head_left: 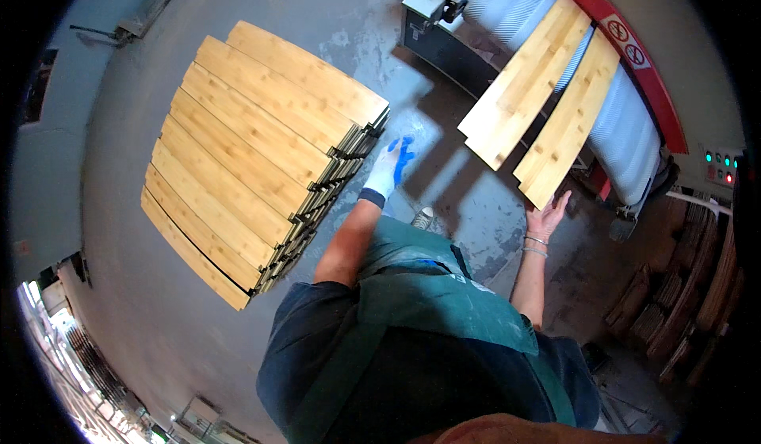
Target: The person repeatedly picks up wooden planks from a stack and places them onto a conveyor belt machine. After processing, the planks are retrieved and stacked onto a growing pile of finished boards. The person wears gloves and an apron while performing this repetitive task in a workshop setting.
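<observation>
Head view: nearer board (pixel 572 115) on machine (pixel 626 147); right hand (pixel 545 220) at its end, grip partly hidden, cannot tell if clamped. Left hand (pixel 387 168) empty, fingers loosely apart, near stack (pixel 250 147). Judged step: board handling; next calls for steady support.

Two round prohibition signs (pixel 618 29) stand side by side on the red bar (pixel 663 101). Below and left of that bar, white letters (pixel 480 287) on the green apron (pixel 444 305) cannot be made out.

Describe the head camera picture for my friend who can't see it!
With their bare right hand, a person touches a wooden plank jutting from a machine. Their gloved left hand is beside a big plank stack.
</observation>
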The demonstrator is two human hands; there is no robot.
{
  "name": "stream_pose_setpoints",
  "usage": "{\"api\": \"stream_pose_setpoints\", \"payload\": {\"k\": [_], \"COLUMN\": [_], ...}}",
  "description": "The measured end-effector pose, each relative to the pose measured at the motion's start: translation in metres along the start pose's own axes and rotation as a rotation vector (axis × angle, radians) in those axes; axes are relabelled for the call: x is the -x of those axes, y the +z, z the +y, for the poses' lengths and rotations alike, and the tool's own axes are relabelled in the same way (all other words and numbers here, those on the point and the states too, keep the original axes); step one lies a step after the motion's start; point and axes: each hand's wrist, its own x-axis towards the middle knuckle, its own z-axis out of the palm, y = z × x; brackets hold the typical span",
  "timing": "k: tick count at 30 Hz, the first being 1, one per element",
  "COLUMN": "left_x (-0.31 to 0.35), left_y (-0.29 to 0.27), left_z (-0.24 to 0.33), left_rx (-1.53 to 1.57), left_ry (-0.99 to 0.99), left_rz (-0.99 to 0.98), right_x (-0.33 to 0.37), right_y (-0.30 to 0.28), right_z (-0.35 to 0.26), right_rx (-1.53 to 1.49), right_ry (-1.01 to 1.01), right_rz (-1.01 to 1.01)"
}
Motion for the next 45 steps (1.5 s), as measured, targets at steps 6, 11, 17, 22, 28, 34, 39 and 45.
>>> {"api": "stream_pose_setpoints", "payload": {"k": [6, 11, 17, 22, 28, 34, 39, 45], "left_x": [-0.039, -0.07, -0.066, -0.105, -0.081, -0.041, -0.005, -0.018], "left_y": [-0.062, -0.076, -0.072, -0.093, -0.076, -0.083, -0.104, -0.105], "left_z": [-0.028, -0.034, -0.028, -0.111, -0.048, -0.02, -0.065, -0.08], "left_rx": [-0.841, -0.757, -0.63, -1.077, -0.489, -0.346, 0.113, 0.691], "left_ry": [0.205, 0.092, 0.047, 0.223, 0.125, 0.128, -0.267, -0.357], "left_rz": [0.223, 0.296, 0.359, 0.118, 0.081, -0.093, -0.173, -0.016], "right_x": [-0.087, -0.159, -0.233, -0.217, -0.252, -0.255, -0.23, -0.118], "right_y": [-0.125, 0.025, 0.069, 0.115, 0.093, 0.081, 0.045, 0.105], "right_z": [0.123, 0.282, 0.415, 0.443, 0.42, 0.358, 0.305, 0.214], "right_rx": [0.04, 1.106, 1.822, 2.159, 2.144, 2.005, 1.912, 1.767], "right_ry": [0.613, 0.457, 0.008, 0.03, 0.063, 0.467, 0.478, 0.623], "right_rz": [-0.17, -0.011, -0.485, -0.654, -0.641, -0.717, -0.614, -0.732]}}
